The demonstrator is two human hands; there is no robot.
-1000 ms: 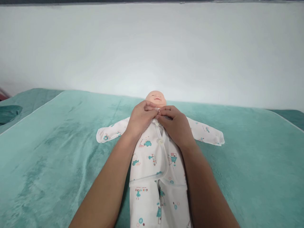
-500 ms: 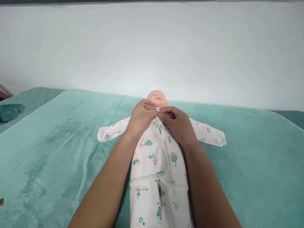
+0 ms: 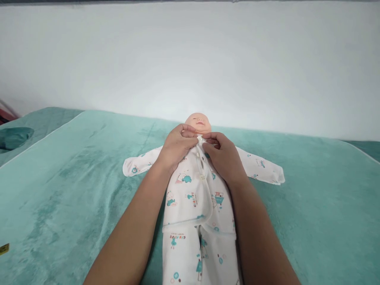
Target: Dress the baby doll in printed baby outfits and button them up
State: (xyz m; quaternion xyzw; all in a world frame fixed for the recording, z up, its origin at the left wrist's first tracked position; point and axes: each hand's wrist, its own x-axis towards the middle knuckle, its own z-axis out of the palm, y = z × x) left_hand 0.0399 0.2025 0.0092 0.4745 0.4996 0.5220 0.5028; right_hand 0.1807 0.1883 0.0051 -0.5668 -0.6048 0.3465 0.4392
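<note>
A baby doll (image 3: 199, 121) lies on its back, dressed in a white printed jacket (image 3: 190, 198) and matching trousers (image 3: 181, 257). At the neck, my left hand (image 3: 179, 144) pinches the collar edge of the jacket from the left. Opposite it, my right hand (image 3: 221, 152) has its thumb and fingers closed on the other side of the same collar. A pale fastening shows between the fingertips. Below the hands the front placket gapes slightly, with small snaps visible along it. The jacket's sleeves stretch out to both sides.
A teal plush blanket (image 3: 74, 190) with a white edge covers the bed under the doll. Behind it rises a plain white wall (image 3: 190, 59). A small yellow label (image 3: 4, 249) lies at the left edge, and a dark teal fold (image 3: 14, 137) sits farther back.
The view has shifted slightly. My right fingertips have drawn a little apart from the left ones at the collar, and more of the pale fastening shows between them.
</note>
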